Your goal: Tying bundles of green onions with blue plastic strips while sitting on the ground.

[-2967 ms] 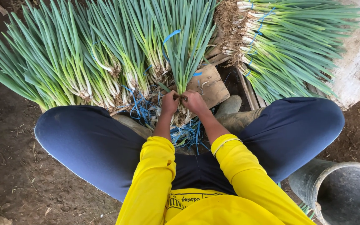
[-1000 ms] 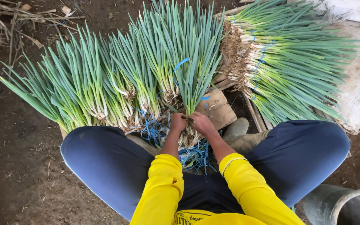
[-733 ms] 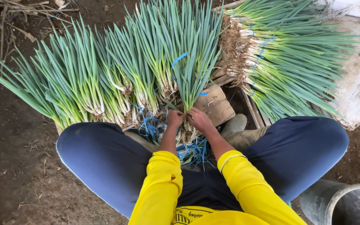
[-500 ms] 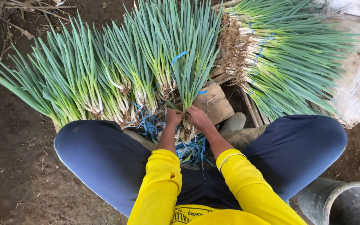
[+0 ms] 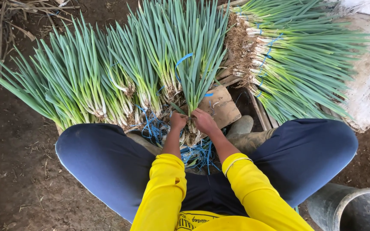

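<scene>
Between my knees I hold one bunch of green onions (image 5: 195, 68) by its white root end. My left hand (image 5: 178, 121) and my right hand (image 5: 204, 122) both close around that end, side by side. A blue plastic strip (image 5: 183, 60) curls out of the bunch's leaves. A tangle of blue strips (image 5: 195, 154) lies under my hands. To the left, several tied bunches of green onions (image 5: 82, 85) lean in a row with their leaves pointing away from me.
A big pile of green onions (image 5: 296, 64) lies at the upper right, roots toward the middle. A muddy board (image 5: 221, 107) and a muddy boot (image 5: 247, 134) sit beside my right hand. A grey bucket (image 5: 352, 209) stands at the lower right. Bare earth surrounds everything.
Both hands stay shut on the bunch's root end with only small shifts. The view has moved slightly.
</scene>
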